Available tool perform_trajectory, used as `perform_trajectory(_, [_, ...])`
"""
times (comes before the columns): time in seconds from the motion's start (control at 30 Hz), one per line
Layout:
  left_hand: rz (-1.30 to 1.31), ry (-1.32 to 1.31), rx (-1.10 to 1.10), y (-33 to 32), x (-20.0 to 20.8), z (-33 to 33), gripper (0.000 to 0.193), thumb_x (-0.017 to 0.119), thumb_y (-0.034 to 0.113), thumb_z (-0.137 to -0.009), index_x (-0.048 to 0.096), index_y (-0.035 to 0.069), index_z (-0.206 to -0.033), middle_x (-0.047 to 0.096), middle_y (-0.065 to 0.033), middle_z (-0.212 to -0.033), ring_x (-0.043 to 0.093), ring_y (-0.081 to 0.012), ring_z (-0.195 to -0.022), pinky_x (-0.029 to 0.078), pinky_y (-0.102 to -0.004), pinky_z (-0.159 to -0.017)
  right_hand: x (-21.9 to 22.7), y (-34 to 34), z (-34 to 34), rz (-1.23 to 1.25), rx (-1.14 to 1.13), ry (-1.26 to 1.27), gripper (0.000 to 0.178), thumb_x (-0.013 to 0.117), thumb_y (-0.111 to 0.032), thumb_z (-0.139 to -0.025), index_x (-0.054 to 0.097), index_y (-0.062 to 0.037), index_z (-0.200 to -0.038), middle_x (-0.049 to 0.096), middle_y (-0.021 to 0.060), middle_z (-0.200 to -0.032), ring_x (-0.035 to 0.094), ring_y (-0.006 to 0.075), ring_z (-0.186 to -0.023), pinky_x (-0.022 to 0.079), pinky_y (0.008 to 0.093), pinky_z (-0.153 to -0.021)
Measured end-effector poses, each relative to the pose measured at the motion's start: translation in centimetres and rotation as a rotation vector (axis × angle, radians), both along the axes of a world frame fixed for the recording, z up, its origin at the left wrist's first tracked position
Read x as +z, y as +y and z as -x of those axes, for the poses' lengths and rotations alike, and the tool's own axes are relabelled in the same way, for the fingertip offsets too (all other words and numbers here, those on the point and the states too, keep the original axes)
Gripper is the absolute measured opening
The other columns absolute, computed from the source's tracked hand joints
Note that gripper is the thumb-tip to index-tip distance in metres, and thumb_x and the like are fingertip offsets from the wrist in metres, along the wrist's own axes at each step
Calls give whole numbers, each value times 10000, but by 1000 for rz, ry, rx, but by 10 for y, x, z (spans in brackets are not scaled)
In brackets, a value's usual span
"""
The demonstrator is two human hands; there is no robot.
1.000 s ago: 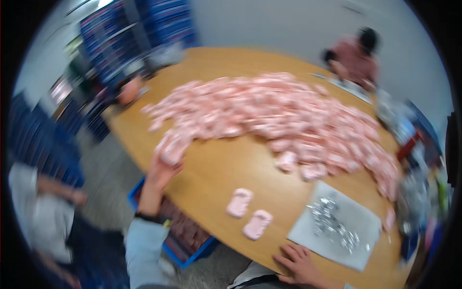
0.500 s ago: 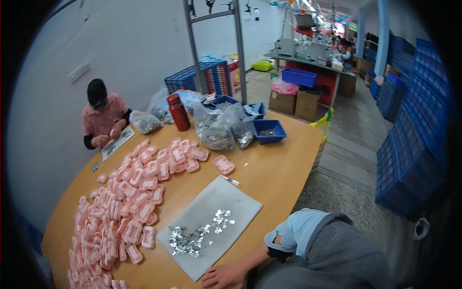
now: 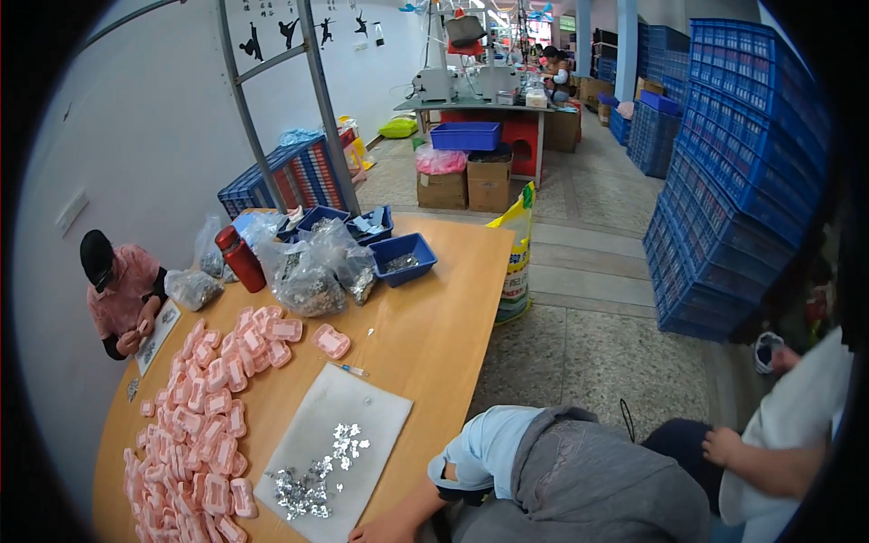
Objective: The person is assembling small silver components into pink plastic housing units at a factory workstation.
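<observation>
Only one hand (image 3: pixel 380 529) is seen, cut off at the bottom edge beside the grey mat (image 3: pixel 335 443) on the desk (image 3: pixel 434 308); which hand it is and how its fingers are set cannot be told. Small silver parts (image 3: pixel 312 480) are scattered on the mat at lower left, too small to make out.

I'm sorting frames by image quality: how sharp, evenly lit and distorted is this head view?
Head view: sharp, no motion blur; even indoor light, soft shadows; the small metal parts on the grey mat glint; strong fisheye bends the table edge and blue crates; black vignette rings the frame.
</observation>
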State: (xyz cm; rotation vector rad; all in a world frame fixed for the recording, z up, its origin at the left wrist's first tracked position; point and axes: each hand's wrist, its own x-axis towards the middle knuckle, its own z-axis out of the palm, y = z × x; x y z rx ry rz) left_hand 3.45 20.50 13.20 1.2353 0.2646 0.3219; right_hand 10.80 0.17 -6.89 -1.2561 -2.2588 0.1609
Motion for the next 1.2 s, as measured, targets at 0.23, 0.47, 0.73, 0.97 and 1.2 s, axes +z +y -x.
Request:
perform_trajectory(0.23, [-66,10,-4,-24,4,0,335,469,198,-892,368,100,-1197,494,-59,-1078,551,-162,-873,475,-277,-688,12,-4,0,17,-7,0,707,731,-443,-590,498,-154,-1192,408,132,-1288,354,374,-1208,310,511,-946])
perform_trajectory(0.47, [-120,5,-47,-44,0,-19,291,463,184,-893,392,84,-1157,496,-55,-1052,540,-155,-878,464,-272,-711,15,1,2,-7,14,-24,669,712,-476,-614,517,-141,-1160,433,144,-1243,376,380,-1186,314,516,-937])
perform_trajectory(0.73, [-165,-23,-102,-67,-8,-43,244,455,169,-893,419,65,-1112,497,-52,-1022,528,-148,-884,452,-268,-737,-11,13,5,-48,-2,-38,783,596,-667,-623,498,-152,-1204,412,148,-1290,339,380,-1230,295,540,-945])
perform_trajectory(0.97, [-242,-9,-12,-66,-10,-26,208,448,156,-894,443,49,-1072,498,-48,-996,518,-141,-890,441,-264,-760,-11,15,6,-35,16,-37,760,614,-640,-625,506,-160,-1203,402,151,-1305,328,388,-1238,286,546,-950])
perform_trajectory(1.2, [-337,29,86,-68,-6,-10,178,442,142,-895,466,33,-1033,500,-45,-970,507,-134,-895,430,-259,-783,-2,11,6,5,3,2,720,681,-543,-593,525,-145,-1172,412,158,-1290,331,398,-1230,291,549,-947])
